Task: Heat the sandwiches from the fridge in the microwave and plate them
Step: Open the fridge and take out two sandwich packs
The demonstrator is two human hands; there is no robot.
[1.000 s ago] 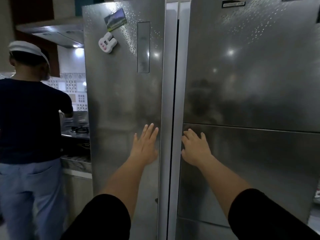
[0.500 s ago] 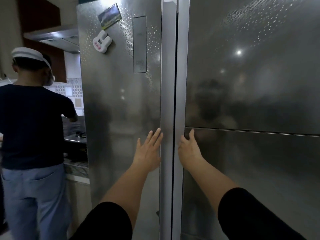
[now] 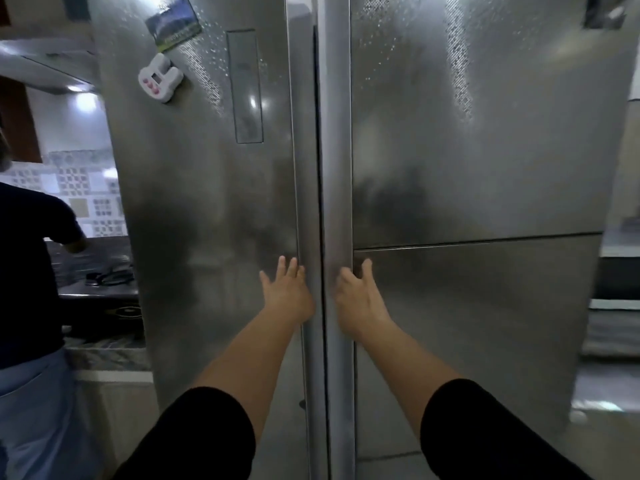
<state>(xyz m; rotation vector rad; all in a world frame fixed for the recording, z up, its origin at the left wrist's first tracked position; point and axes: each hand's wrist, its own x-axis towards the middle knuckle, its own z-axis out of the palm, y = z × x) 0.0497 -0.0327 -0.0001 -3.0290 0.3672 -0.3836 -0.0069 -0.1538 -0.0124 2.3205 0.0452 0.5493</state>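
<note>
Both doors of the steel fridge (image 3: pixel 214 216) are closed in front of me. My left hand (image 3: pixel 285 294) lies flat, fingers straight, against the left door's inner edge. My right hand (image 3: pixel 356 299) curls its fingers into the right door's edge handle (image 3: pixel 337 202), thumb up. The hands are apart, either side of the centre gap. No sandwiches in view. Above my left hand: a white timer magnet (image 3: pixel 160 77).

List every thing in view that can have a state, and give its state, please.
left fridge door: closed
right fridge door: closed
left hand: fingers straight, at the left door's inner edge
right hand: fingers curled round the right door's inner edge
white timer: stuck on the left door, tilted
picture magnet: stuck on the left door, tilted
</note>
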